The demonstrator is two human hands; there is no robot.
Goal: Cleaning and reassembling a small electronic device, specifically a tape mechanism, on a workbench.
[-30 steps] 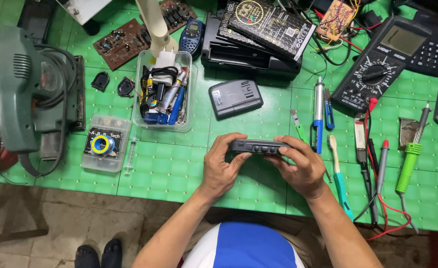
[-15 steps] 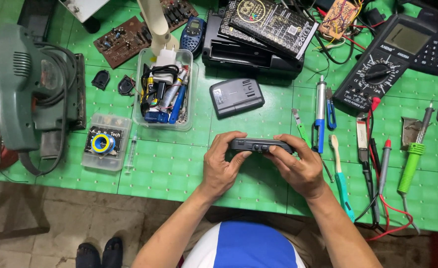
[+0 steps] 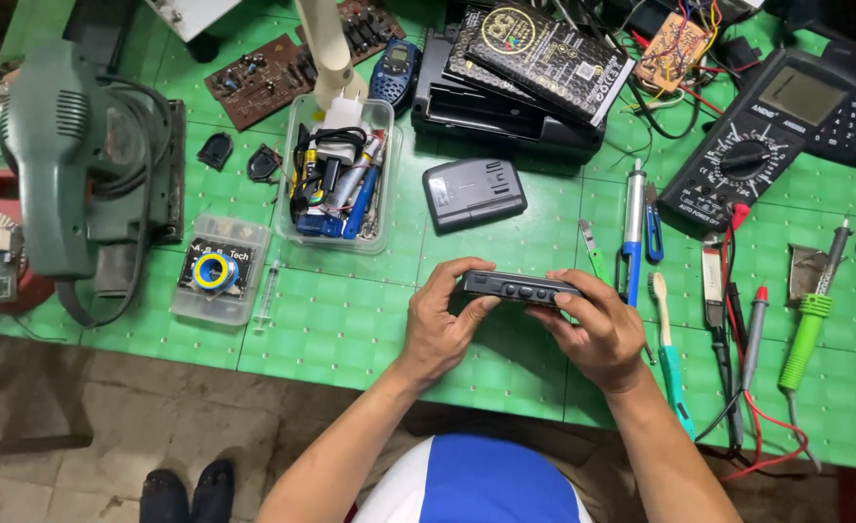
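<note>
We see the left hand (image 3: 442, 324) and right hand (image 3: 597, 329) pinching a slim black device (image 3: 520, 288) by its ends, seemingly just above the green desk (image 3: 341, 334). Bare desk lies at eight o'clock; a toothbrush (image 3: 668, 353) crowds three o'clock.

Bright, even overhead light, soft shadows, sharp focus, slight wide-angle edge bending.

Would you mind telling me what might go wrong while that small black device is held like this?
The black device is held edge-up above the green mat by the left hand and right hand; it could slip. Falling, it might strike the blue desoldering pump or toothbrush close by.
</note>
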